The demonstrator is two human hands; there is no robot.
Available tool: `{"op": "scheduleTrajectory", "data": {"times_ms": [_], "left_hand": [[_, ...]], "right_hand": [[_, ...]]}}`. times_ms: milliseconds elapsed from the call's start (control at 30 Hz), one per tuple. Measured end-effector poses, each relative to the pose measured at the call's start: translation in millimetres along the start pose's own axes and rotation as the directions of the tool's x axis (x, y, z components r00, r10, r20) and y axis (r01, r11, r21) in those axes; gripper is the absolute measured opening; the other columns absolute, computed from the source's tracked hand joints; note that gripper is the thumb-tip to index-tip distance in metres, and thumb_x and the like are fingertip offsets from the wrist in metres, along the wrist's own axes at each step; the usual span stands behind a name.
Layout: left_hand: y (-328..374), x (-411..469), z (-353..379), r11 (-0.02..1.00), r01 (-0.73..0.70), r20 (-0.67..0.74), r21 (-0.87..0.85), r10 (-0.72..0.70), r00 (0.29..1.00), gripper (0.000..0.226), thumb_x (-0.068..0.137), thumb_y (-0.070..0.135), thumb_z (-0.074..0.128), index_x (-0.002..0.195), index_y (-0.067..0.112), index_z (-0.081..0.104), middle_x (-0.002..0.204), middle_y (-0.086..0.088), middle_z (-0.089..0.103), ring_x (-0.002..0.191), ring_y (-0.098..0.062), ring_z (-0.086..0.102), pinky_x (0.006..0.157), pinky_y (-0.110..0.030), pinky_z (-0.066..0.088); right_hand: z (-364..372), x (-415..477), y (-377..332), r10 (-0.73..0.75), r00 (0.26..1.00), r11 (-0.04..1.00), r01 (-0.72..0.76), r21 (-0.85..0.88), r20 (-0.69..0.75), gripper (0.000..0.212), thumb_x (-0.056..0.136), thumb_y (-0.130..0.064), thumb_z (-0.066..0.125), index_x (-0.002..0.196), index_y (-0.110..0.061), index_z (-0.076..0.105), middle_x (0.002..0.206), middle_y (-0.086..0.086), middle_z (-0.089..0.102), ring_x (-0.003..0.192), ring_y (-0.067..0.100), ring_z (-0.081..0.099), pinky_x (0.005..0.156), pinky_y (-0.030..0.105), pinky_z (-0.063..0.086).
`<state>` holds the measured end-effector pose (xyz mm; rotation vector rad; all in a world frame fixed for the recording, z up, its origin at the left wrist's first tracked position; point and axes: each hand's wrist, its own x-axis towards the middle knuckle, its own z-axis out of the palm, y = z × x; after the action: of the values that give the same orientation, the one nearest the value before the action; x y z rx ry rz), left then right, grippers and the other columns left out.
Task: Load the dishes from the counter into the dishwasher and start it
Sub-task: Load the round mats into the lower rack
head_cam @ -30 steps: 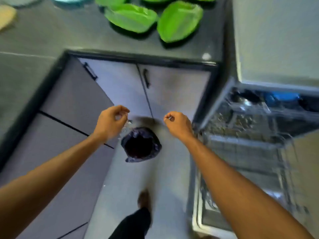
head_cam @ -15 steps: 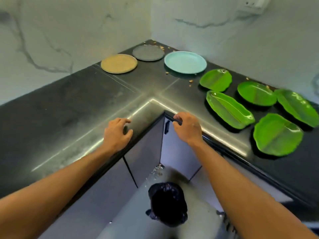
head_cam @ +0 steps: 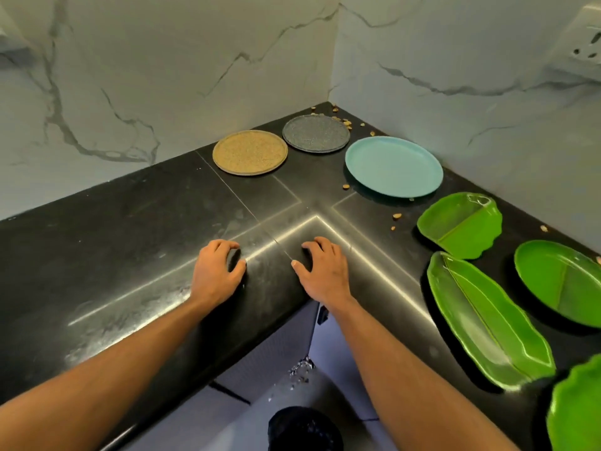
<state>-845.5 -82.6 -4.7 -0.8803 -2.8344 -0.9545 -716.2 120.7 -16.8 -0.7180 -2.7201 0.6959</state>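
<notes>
Edges cut some things off: the round green dish (head_cam: 562, 281) runs out of the right side, another green dish (head_cam: 575, 415) shows only a piece in the bottom right corner, and the black bin (head_cam: 304, 429) on the floor is cut at the bottom. A wall socket (head_cam: 585, 50) at the top right is blurry and half out of view. Small crumbs (head_cam: 346, 186) lie by the blue plate (head_cam: 394, 166); what they are is hard to tell. The left hand (head_cam: 216, 275) and the right hand (head_cam: 322, 275) rest on the black table (head_cam: 130, 239) at its inner corner, near each other but apart, fingers bent a little, holding nothing. The tan plate (head_cam: 250, 152), grey plate (head_cam: 316, 133) and blue plate lie ahead of the hands, near the wall. A wavy green dish (head_cam: 461, 224) and a long leaf dish (head_cam: 487, 320) lie to the right of the right hand, not touching it.
</notes>
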Motion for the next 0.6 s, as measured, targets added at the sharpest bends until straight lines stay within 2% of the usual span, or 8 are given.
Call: {"op": "scheduleTrajectory", "data": {"times_ms": [100, 200, 333, 500, 600], "left_hand": [[1, 24, 10, 1.0, 0.004, -0.012, 0.007, -0.004, 1.0, 0.028, 0.088, 0.025, 0.068, 0.114, 0.016, 0.064, 0.115, 0.001, 0.059, 0.111, -0.019, 0.051, 0.094, -0.026, 0.036], [0, 58, 20, 1.0, -0.016, 0.003, 0.012, 0.016, 1.0, 0.028, 0.089, 0.026, 0.067, 0.115, 0.017, 0.063, 0.115, 0.003, 0.057, 0.111, -0.015, 0.048, 0.094, -0.025, 0.034], [-6, 115, 33, 0.999, -0.034, -0.008, 0.021, 0.034, 0.999, 0.034, 0.088, 0.028, 0.066, 0.119, 0.017, 0.061, 0.119, 0.001, 0.058, 0.116, -0.017, 0.048, 0.098, -0.024, 0.034], [-10, 195, 49, 0.993, -0.079, -0.063, 0.085, 0.085, 0.994, 0.049, 0.086, 0.031, 0.067, 0.131, 0.013, 0.057, 0.138, -0.007, 0.05, 0.131, -0.026, 0.04, 0.112, -0.04, 0.033], [-16, 240, 59, 0.979, -0.092, -0.038, 0.182, 0.101, 0.994, 0.053, 0.086, 0.042, 0.06, 0.133, 0.017, 0.056, 0.144, -0.01, 0.048, 0.137, -0.031, 0.037, 0.114, -0.051, 0.03]], "right_hand": [[9, 30, -2, -0.058, 0.997, 0.998, 0.057, -0.027, -0.049, 0.045, 0.093, -0.051, 0.056, 0.129, -0.024, 0.057, 0.142, 0.002, 0.047, 0.132, 0.024, 0.04, 0.113, 0.04, 0.031], [15, 68, -2, -0.096, 0.989, 0.994, 0.091, -0.054, -0.109, 0.039, 0.092, -0.051, 0.055, 0.121, -0.025, 0.058, 0.129, -0.001, 0.052, 0.12, 0.021, 0.046, 0.108, 0.038, 0.036], [23, 120, -3, -0.058, 0.988, 0.998, 0.052, -0.043, -0.142, 0.034, 0.092, -0.05, 0.055, 0.114, -0.025, 0.059, 0.12, -0.003, 0.052, 0.111, 0.017, 0.047, 0.099, 0.035, 0.044], [32, 184, -2, 0.046, 0.977, 0.998, -0.054, -0.034, -0.206, 0.032, 0.091, -0.049, 0.058, 0.106, -0.021, 0.061, 0.116, -0.001, 0.054, 0.107, 0.02, 0.048, 0.094, 0.038, 0.045], [38, 219, 0, 0.091, 0.97, 0.994, -0.103, -0.045, -0.224, 0.034, 0.09, -0.051, 0.057, 0.107, -0.021, 0.06, 0.118, 0.0, 0.053, 0.108, 0.021, 0.048, 0.092, 0.038, 0.046]]}}
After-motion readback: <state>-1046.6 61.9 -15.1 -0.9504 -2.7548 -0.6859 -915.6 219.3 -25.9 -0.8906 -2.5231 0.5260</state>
